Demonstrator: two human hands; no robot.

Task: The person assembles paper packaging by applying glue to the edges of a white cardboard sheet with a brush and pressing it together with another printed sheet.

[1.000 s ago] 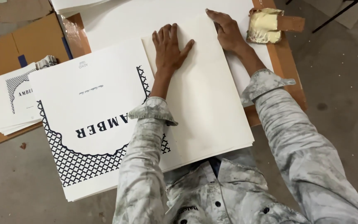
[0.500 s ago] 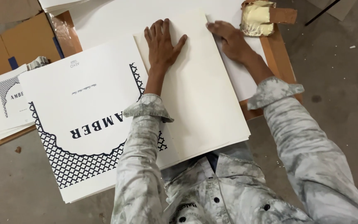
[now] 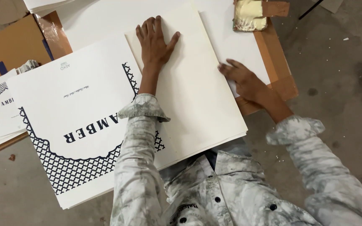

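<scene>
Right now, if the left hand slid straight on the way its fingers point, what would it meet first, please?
The left hand lies flat on the blank sheet, fingers pointing to the far edge. Beyond that edge it would likely meet only more white sheets; the glue block sits well off to the right.

Single head-worn view, looking steeply down from above the person's own chest, close over the left hand (image 3: 153, 42) and right hand (image 3: 246, 79), cardboard board's (image 3: 279, 71) right edge in frame, concrete floor (image 3: 340, 83) beyond
</scene>
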